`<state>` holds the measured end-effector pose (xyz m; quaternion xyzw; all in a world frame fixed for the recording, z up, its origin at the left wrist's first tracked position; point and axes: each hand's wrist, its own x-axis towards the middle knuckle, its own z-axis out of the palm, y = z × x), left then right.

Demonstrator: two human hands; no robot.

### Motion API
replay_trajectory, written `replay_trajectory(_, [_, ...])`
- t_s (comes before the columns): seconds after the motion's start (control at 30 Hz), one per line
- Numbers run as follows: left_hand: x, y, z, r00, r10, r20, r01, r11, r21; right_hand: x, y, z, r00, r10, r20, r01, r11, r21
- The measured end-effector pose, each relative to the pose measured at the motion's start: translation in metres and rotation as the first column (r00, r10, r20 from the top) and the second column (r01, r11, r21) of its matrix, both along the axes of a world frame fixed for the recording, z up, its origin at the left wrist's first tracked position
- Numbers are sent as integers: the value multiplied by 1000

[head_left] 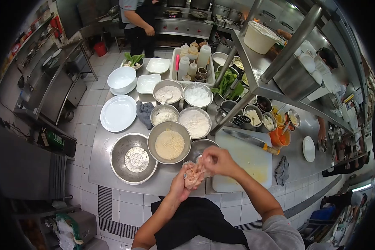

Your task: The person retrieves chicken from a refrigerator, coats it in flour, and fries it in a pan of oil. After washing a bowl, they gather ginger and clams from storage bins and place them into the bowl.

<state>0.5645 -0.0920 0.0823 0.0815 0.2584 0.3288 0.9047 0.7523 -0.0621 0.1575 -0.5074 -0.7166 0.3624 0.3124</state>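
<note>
My left hand (pixel 180 186) is cupped around a clear plastic bag of pinkish raw food (pixel 193 175), near the front edge of the steel table. Close above the bag's right side, my right hand (pixel 216 161) has its fingers pinched together; what they hold, if anything, is too small to name. Just beyond the bag stands a steel bowl of pale crumbs (pixel 169 144). A perforated steel bowl (pixel 134 159) is to the left, and another steel bowl (pixel 204 146) lies partly behind my right hand.
Bowls of white powder (pixel 194 123), white plates (pixel 118 113) and a bottle basket (pixel 176 79) stand farther back. Right are a cutting board (pixel 241 166), a knife (pixel 246 136) and a shelf post (pixel 225 110). A person (pixel 137 25) stands at the back.
</note>
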Motion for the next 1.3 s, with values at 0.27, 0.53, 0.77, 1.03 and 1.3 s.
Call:
replay_trajectory(0.27, [12,-3,14,1000,-14,-28,16,997,69,14,96,5,954,-231,-191,209,970,-126])
replay_trajectory(0.53, [15,-13,26,996,-84,-33,87,989,116,6,147,3,970,-238,47,209,920,331])
replay_trajectory(0.77, [-37,-45,4,995,40,-88,-34,997,66,2,161,-75,965,130,227,-138,990,23])
replay_trajectory(1.03, [-87,-71,4,928,279,-249,-291,957,-14,2,175,-100,884,69,463,-139,983,120])
replay_trajectory(1.3, [-86,-63,4,932,293,-214,-291,956,40,-11,179,-88,660,-93,745,71,996,61])
